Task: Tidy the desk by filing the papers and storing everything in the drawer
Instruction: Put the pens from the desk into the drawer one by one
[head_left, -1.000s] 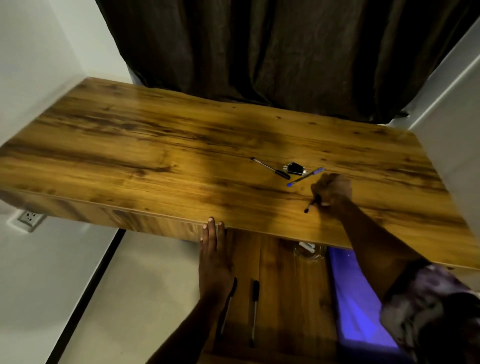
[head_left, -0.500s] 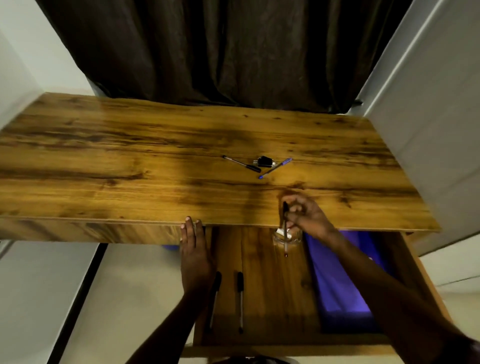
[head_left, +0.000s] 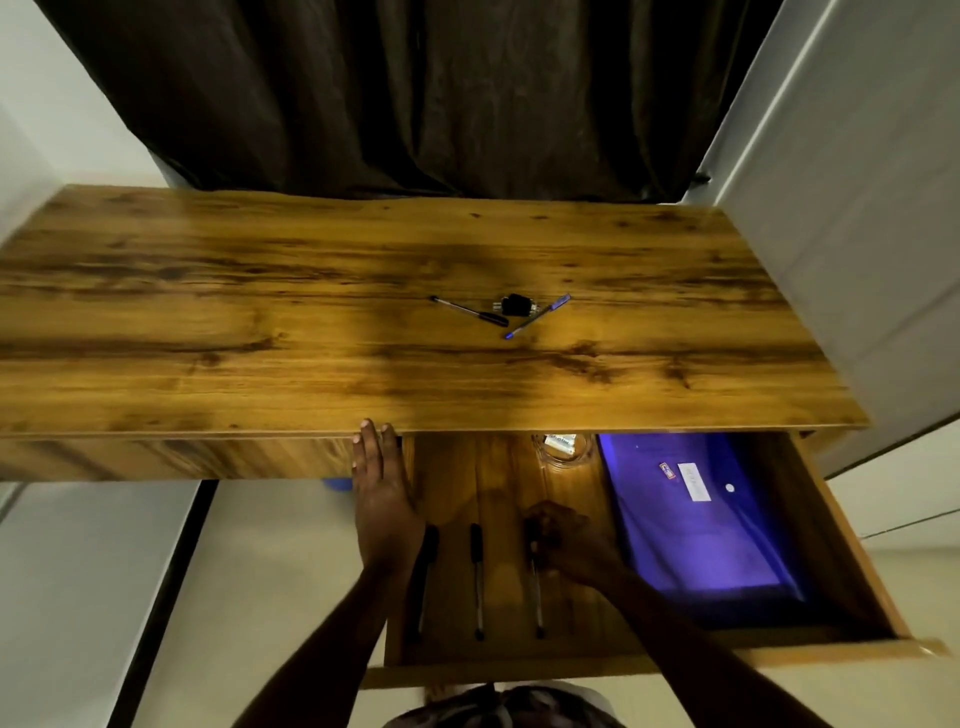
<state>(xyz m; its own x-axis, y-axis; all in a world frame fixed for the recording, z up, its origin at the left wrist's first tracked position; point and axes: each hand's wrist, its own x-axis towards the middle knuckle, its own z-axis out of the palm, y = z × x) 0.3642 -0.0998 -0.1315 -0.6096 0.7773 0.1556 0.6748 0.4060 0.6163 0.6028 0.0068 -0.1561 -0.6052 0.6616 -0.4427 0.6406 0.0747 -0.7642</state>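
Pinching the capped upper end of the third pen (head_left: 535, 587), the right hand (head_left: 563, 545) has its fingers curled in around the barrel. The pen runs front to back, parallel to its neighbours, but the dim light hides whether its whole length rests on the drawer floor. Just to its left lies the middle pen (head_left: 477, 577), and left of that the leftmost pen (head_left: 423, 577), partly under the left forearm. The left hand (head_left: 382, 499) is flat with fingers straight and close together; it lies along the left side of the drawer (head_left: 623, 662), fingertips at the front edge of the desk (head_left: 260, 338), holding nothing. To the right of the working hand, a purple folder (head_left: 701, 540) fills the right part of the drawer. A small glass dish (head_left: 563, 449) sits at the back, partly beneath the desk edge. Not yet stored, on the desktop: a black pen (head_left: 470, 312), a blue pen (head_left: 537, 316) and a small black object (head_left: 514, 304) between them, too small to identify. Judgement: step in hand is laying down pen three; task roughly two thirds done. Risks: if the fingers let go with the pen tilted or off the floor, the round barrel may roll into the middle pen and break the row. The right wrist, on withdrawal, could drag it askew. The left forearm could nudge the leftmost pen if it shifts. The black object is easily overlooked in the desk's dark grain.
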